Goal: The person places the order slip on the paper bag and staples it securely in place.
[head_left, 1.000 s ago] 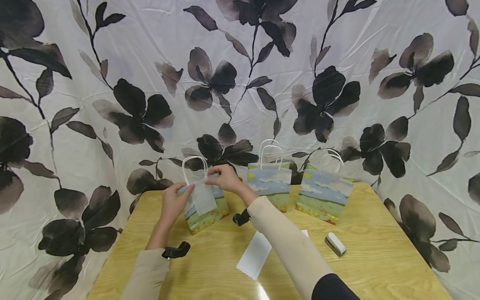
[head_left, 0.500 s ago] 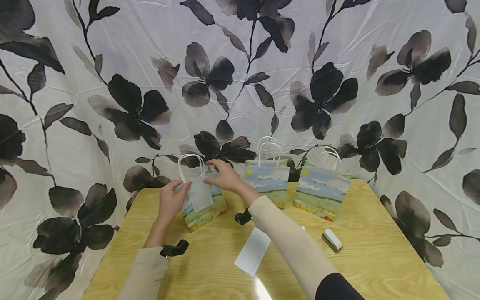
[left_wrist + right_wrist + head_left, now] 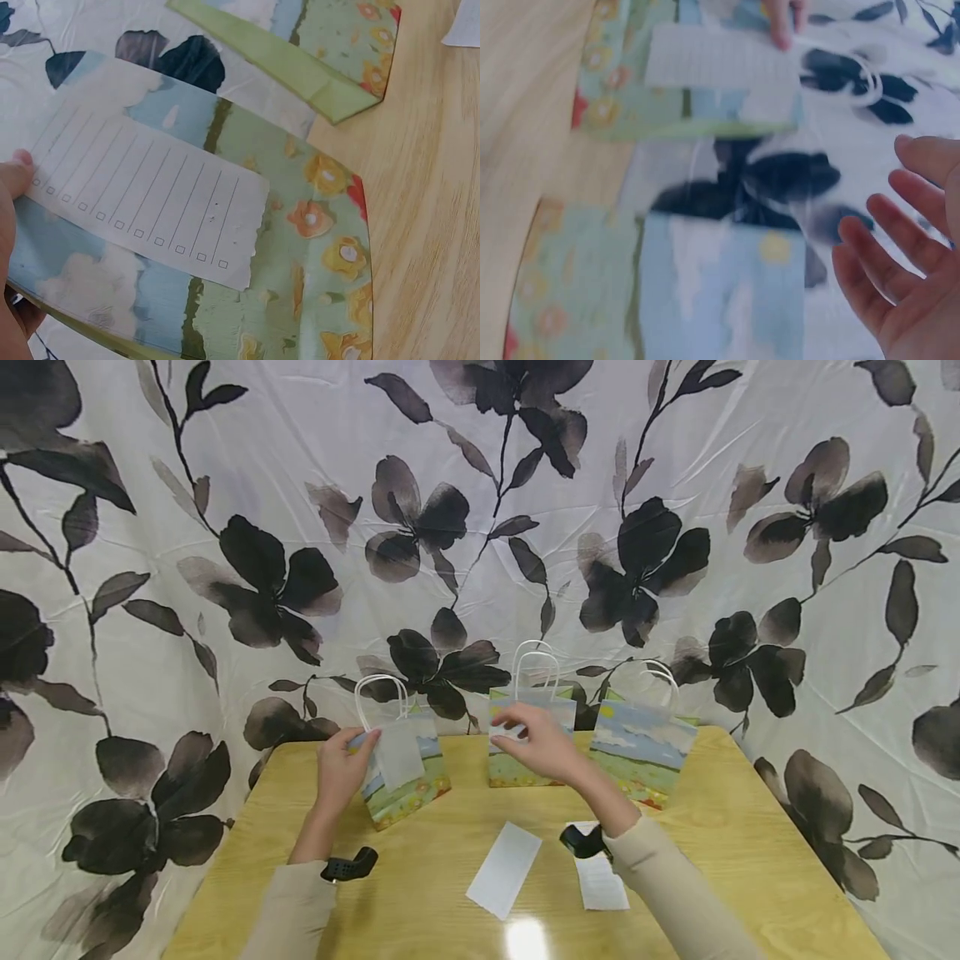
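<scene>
Head cam: L hand (image 3: 342, 767) pinches paper (image 3: 399, 755) w/ bag (image 3: 431, 770), R hand (image 3: 545, 744) apart

Head view: pale-yellow flat wood-grain table (image 3: 420, 902), 6 o'clk, smooth, glossy w/ glare. Landscape-print boxy paper bag (image 3: 412, 799), 7–8 o'clk, smooth, approx. semi-matt; white lined oblong paper slip (image 3: 150, 191) on it matt, rough-edged. Black-and-white floral cloth backdrop (image 3: 480, 552), 12 o'clk, wrinkled, sl. sheen.

Slip (image 3: 400, 755) on left bag (image 3: 411, 797); rightward, middle bag (image 3: 519, 767), then right bag (image 3: 641, 750); two sheets (image 3: 504, 870) on table (image 3: 420, 885) before them.
</scene>
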The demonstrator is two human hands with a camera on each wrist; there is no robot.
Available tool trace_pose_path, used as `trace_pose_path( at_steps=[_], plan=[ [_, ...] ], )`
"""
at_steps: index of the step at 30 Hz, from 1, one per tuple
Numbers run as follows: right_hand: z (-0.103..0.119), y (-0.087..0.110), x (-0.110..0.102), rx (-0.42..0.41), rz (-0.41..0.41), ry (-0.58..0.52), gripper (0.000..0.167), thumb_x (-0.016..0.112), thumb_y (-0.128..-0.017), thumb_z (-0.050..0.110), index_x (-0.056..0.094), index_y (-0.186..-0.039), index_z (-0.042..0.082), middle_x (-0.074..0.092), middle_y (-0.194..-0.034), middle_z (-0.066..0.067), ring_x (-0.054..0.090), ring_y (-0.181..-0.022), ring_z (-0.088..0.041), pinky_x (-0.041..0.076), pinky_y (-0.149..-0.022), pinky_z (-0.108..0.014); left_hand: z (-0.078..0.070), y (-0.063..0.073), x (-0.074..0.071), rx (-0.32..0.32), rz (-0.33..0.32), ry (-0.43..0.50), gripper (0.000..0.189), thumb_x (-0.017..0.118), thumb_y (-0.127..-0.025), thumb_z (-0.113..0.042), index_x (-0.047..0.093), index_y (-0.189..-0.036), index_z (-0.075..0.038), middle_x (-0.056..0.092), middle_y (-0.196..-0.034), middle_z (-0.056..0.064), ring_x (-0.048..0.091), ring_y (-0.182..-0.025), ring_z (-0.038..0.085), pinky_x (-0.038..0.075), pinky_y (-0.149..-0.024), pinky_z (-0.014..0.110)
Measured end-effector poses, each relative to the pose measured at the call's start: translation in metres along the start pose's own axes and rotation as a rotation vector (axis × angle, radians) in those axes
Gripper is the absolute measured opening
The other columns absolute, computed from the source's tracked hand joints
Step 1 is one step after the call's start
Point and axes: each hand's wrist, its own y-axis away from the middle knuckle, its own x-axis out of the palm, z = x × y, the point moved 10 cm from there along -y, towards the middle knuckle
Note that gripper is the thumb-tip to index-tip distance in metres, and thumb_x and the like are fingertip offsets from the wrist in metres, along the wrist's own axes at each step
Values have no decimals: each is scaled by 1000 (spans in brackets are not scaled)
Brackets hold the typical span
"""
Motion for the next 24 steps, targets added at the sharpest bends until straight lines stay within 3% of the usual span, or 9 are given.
trace_pose_path(
  at_steps=[4, 8, 11, 19, 24],
  plan=[
    [-13, 35, -31, 37, -60, 21, 15, 70, -92, 13, 71, -106, 9, 67, -107, -8, 65, -91, -20, 54, -72, -33, -3, 3, -1, 25, -34, 30, 17, 77, -85, -11, 74, -88, 5, 70, -82, 18, 60, -62, 20, 41, -55, 15],
    [-31, 69, -54, 136, -94, 32, 13, 70, -92, 13, 71, -104, 10, 68, -103, -3, 65, -89, -18, 54, -72, -35, 3, 5, -2, -1, -40, 41, 16, 77, -85, -10, 75, -88, 5, 70, -81, 18, 58, -58, 16, 40, -53, 15],
    [-46, 94, -64, 209, -103, 28, 13, 69, -92, 14, 71, -105, 9, 67, -100, -2, 64, -89, -19, 54, -72, -36, 7, 4, -2, -19, -19, 28, 17, 77, -85, -13, 75, -90, 3, 71, -83, 16, 57, -58, 12, 41, -51, 14],
    [-103, 166, -83, 387, -167, 94, 15, 67, -95, 19, 70, -105, 8, 68, -97, -2, 64, -87, -19, 52, -73, -35, 4, 4, 0, -46, 24, -12, 21, 76, -87, -19, 76, -92, 1, 72, -87, 14, 58, -63, 20, 41, -53, 17],
    [-129, 209, -97, 502, -213, 127, 20, 65, -96, 20, 70, -109, 5, 68, -100, -9, 64, -91, -25, 53, -75, -40, 3, -1, 12, -74, 54, -13, 24, 76, -88, -22, 76, -95, 1, 72, -91, 16, 64, -72, 26, 44, -59, 18]
  ],
)
